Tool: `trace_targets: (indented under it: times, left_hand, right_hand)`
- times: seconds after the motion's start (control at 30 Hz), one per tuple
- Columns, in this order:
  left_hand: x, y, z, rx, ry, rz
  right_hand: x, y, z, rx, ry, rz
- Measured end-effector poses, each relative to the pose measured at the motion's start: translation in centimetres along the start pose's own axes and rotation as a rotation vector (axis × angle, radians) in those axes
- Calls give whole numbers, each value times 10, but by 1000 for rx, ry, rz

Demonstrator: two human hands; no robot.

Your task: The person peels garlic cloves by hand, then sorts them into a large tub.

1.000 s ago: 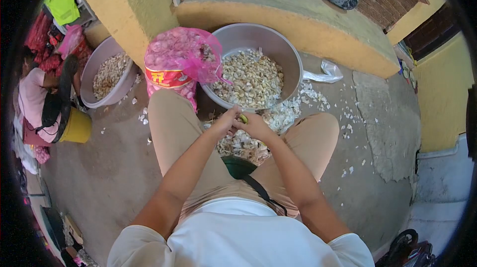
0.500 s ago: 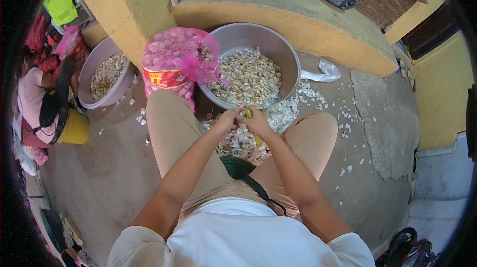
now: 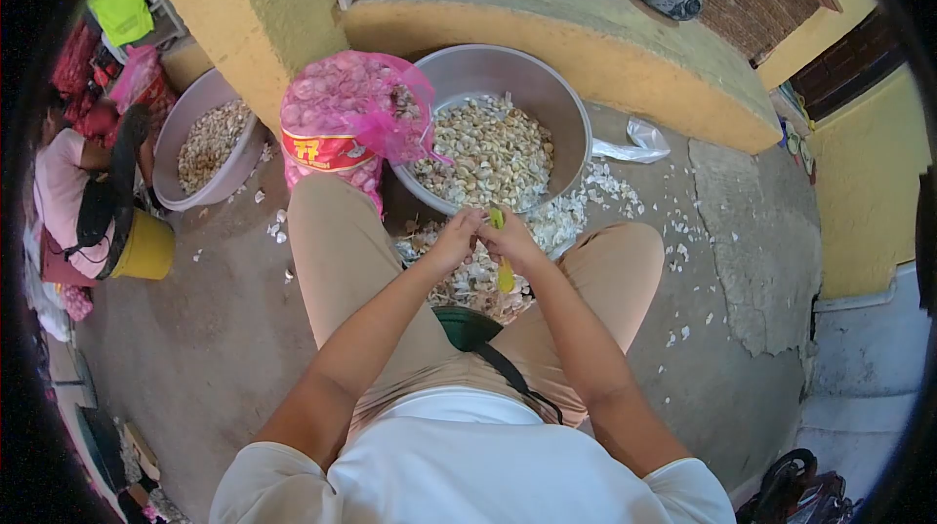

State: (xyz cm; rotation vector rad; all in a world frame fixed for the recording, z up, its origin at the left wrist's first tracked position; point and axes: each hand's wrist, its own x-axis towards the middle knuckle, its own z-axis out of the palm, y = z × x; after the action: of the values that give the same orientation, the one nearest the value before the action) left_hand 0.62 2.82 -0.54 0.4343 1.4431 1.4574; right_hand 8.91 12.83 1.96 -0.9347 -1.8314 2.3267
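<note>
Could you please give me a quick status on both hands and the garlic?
Left hand and right hand together, right gripping a yellow-handled tool. Big basin of garlic just ahead. Pink mesh sack beside the left knee; nothing blocking.

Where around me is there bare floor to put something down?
Bare concrete lies left of your left knee, toward the yellow bucket, and right of your right knee, dotted with peel scraps. It is crowded ahead: the big basin, pink mesh sack and peel pile under both hands.
</note>
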Motion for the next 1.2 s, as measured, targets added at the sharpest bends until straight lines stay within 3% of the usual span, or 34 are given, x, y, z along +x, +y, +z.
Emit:
trace_targets:
  times: [0.2,0.27,0.47,0.57,0.67,0.8,0.9,1.07,1.2]
  left_hand:
    - [-3,8,-1,-109,30,-18]
    - [-4,7,-1,-86,37,15]
    - [-5,15,-2,-345,-108,-210]
    - [6,6,-15,-602,-46,-387]
    - [-3,19,-10,-406,-123,-299]
    - [0,9,-3,-131,16,-82]
    - [7,7,-6,96,59,82]
    - [3,10,-11,516,21,201]
    - [10,2,-13,255,6,177]
  right_hand:
    - [-1,-5,-1,101,-150,8]
    - [-3,-6,3,100,-81,2]
    - [-4,-5,5,42,-13,-16]
    - [-5,-1,8,44,23,-67]
    - [0,4,5,-27,12,-124]
    - [0,4,6,-179,65,-134]
    - [-4,-8,7,115,62,28]
    - [-1,-8,2,31,56,72]
    - [4,-4,-7,135,38,49]
